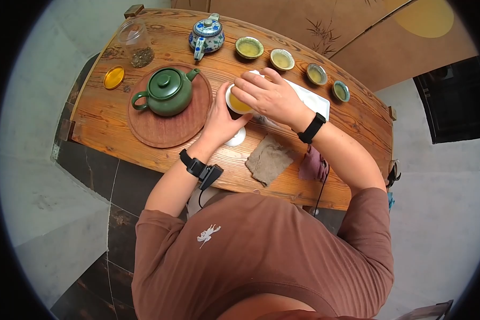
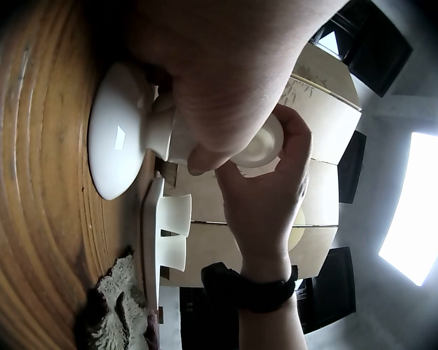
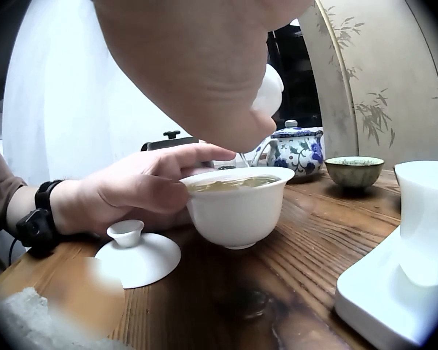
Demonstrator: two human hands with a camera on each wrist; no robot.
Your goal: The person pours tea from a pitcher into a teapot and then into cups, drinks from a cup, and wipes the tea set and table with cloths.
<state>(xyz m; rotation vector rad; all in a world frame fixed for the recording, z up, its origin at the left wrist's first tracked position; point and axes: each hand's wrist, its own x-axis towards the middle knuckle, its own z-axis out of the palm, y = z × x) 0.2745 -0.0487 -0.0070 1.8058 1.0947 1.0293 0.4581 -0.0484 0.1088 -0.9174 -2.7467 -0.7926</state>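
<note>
A white lidless bowl of yellowish tea stands on the table, my left hand holding it between thumb and fingers. Over it, my right hand grips a small white cup, tipped toward the bowl. A thin stream shows below the cup in the right wrist view, where much of the cup is hidden by my hand. Close beside the bowl lies its white knobbed lid, knob up. A green teapot sits left of my left hand on a round wooden board.
Behind stand a blue-and-white teapot and several tea-filled bowls. White cups stand on a white tray at right. Nearer are a grey cloth and purple cloth. A clear jar and yellow lid are far left.
</note>
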